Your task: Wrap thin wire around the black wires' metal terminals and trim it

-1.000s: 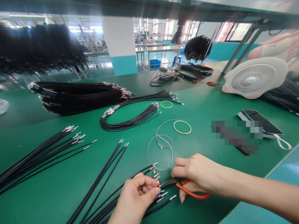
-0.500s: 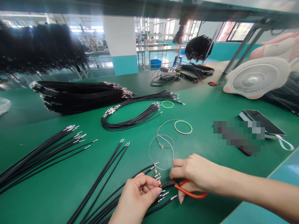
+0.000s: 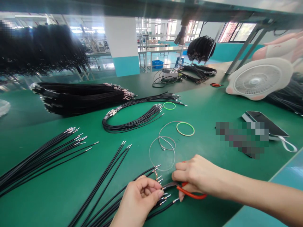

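My left hand is closed in a pinch on the terminal ends of a bundle of black wires at the bottom centre. My right hand grips red-handled scissors, whose blades point at the metal terminals beside my left fingers. A thin coil of bare wire lies just beyond both hands on the green table.
More black wire bundles lie at the left and centre, a looped bunch and a big pile farther back. Two green rubber bands sit mid-table. A white fan and a phone are at right.
My right hand with the scissors has edged slightly left toward the wire terminals. My left hand has kept its pinch almost in place.
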{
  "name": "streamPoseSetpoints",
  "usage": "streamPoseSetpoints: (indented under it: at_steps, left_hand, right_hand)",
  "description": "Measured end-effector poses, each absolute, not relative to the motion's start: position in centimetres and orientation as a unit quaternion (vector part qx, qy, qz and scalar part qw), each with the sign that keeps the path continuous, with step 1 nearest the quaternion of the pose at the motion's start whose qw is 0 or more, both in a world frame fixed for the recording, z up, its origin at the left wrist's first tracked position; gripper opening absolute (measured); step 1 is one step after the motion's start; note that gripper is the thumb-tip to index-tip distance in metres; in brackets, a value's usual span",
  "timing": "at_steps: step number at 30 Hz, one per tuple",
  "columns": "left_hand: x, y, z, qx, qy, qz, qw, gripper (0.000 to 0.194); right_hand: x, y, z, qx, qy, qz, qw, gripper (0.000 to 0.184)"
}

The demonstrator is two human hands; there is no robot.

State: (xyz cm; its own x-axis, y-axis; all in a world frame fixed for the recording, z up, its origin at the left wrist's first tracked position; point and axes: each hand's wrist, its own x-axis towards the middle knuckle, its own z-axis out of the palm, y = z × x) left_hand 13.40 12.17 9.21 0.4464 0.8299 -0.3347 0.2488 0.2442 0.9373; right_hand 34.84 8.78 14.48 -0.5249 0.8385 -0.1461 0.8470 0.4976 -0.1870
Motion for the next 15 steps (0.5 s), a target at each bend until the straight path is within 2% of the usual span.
streamPoseSetpoints:
  at_steps: [3, 6, 13, 15]
  left_hand:
    - [13.1, 12.2, 9.6, 0.575, 0.466, 0.224, 0.634, 0.012]
    - [12.8, 12.3, 9.9, 0.590, 0.462, 0.203, 0.630, 0.008]
    - [12.5, 12.2, 10.4, 0.648, 0.456, 0.220, 0.569, 0.007]
    - [12.5, 12.0, 10.5, 0.660, 0.457, 0.226, 0.552, 0.009]
  right_hand:
    - [35.7, 7.8, 13.9, 0.531, 0.840, -0.111, 0.012, 0.016]
    - [37.4, 6.3, 12.9, 0.572, 0.817, -0.077, -0.018, 0.028]
    - [38.2, 4.8, 12.7, 0.603, 0.794, -0.019, -0.074, 0.022]
    - [36.7, 5.2, 13.2, 0.581, 0.805, -0.036, -0.116, 0.021]
